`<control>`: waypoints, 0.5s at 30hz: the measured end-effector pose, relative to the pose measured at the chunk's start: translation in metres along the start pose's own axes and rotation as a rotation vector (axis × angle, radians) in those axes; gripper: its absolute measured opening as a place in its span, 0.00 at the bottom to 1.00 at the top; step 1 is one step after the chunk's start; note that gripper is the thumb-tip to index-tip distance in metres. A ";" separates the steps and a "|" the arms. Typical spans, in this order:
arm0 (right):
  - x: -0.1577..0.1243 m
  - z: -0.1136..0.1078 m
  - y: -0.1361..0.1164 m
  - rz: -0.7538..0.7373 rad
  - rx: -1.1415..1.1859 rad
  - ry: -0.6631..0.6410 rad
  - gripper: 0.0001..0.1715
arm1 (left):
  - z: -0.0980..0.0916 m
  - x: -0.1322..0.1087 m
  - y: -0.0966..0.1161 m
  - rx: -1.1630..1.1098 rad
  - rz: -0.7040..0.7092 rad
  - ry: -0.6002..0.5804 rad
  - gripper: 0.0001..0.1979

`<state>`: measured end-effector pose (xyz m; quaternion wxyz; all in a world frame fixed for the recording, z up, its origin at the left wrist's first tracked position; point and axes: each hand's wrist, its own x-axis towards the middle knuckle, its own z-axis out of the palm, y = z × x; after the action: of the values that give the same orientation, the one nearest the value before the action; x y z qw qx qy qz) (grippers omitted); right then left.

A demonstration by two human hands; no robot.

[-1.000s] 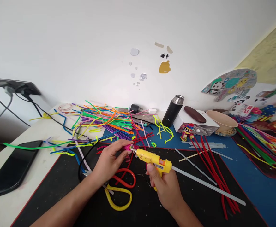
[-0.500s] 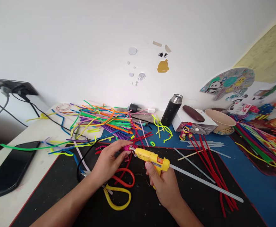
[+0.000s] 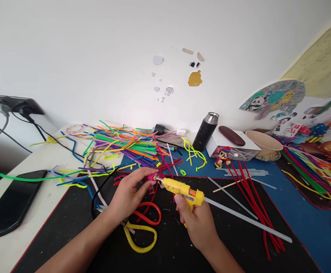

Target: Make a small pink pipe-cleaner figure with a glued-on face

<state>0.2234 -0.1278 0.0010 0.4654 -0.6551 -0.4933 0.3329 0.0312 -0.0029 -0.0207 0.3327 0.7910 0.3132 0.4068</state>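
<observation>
The left hand [image 3: 130,191] has its thumb and fingers pinched together on a small bright-pink piece [image 3: 152,177], apparently wound pipe cleaner, held above the rear part of the black mat [image 3: 171,248] on the desk [image 3: 14,163]. The right hand [image 3: 198,223] is wrapped around the handle of a yellow hot-glue gun [image 3: 178,187], its metal nozzle [image 3: 158,178] pointing at that piece; whether tip and fuzz touch, I cannot tell. Its trigger finger is hidden.

The step looks like laying glue on the pink piece. To do it well, the pinch should sit as far from the nozzle as the piece allows, since bare fingertips are close to hot metal. A light, brief squeeze likely serves best: too much glue would mat the fuzz and creep toward the thumb. Steadying the left wrist would help place the bead. The long translucent glue stick [image 3: 247,220] juts from the gun's back over the mat, so small wrist turns suit better than wide swings, which might sweep the red pipe cleaners [image 3: 256,201] to the right.
</observation>
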 end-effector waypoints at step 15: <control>-0.003 -0.002 0.001 0.022 -0.004 0.023 0.32 | -0.001 0.000 0.001 0.016 0.035 0.006 0.13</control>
<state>0.2252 -0.1310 0.0004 0.4660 -0.6652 -0.4814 0.3295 0.0310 -0.0031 -0.0191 0.3183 0.7978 0.3038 0.4123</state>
